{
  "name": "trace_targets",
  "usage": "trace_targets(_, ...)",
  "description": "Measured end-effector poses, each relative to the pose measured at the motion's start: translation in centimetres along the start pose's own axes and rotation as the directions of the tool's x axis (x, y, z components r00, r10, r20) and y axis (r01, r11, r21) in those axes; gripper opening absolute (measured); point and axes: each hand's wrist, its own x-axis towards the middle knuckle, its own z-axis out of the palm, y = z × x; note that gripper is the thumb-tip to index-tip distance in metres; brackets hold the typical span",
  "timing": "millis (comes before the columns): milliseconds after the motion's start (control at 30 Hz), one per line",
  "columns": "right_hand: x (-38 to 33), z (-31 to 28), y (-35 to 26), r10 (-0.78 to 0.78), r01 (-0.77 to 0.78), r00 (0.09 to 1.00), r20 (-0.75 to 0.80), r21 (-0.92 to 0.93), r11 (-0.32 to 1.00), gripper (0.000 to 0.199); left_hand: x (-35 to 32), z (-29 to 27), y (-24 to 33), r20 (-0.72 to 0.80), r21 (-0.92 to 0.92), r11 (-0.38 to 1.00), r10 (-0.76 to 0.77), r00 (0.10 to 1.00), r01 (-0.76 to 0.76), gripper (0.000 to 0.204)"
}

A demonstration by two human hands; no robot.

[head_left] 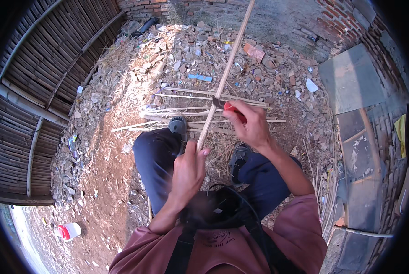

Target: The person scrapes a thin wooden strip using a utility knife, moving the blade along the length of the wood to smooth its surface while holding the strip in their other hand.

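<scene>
A long pale strip, which looks like split bamboo (231,57), slants up from my lap toward the far wall. Its near end is gripped in my left hand (189,172), fingers closed and thumb along it. In my right hand (252,123) is a knife with a red handle (234,112); its short dark blade (219,102) lies against the strip, a little beyond my left hand. Several similar strips (186,97) lie across the ground past my feet, with thin shavings (213,148) scattered between my shoes.
Rubble and litter (186,59) cover the ground up to a brick wall (277,23). A bamboo-slat wall (35,50) stands at the left, grey boards (352,80) lean at the right. A red-and-white container (70,231) lies at the lower left. More long strips (327,205) lie beside my right side.
</scene>
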Motion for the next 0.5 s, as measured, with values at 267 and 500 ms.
trace_targets(267, 3.2, -5.1, 5.6, 0.211, -0.223, 0.959, -0.188, -0.047, 0.974, 0.028, -2.7, 0.4, -1.7, 0.090, 0.027, 1.000, 0.013, 0.996, -0.016, 0.025)
trace_targets(500, 3.0, -5.4, 6.1, 0.191, -0.197, 0.972, -0.137, -0.028, 0.980, 0.025, -2.6, 0.0, -1.4, 0.136, -0.003, 1.000, -0.016, 0.991, 0.017, 0.027)
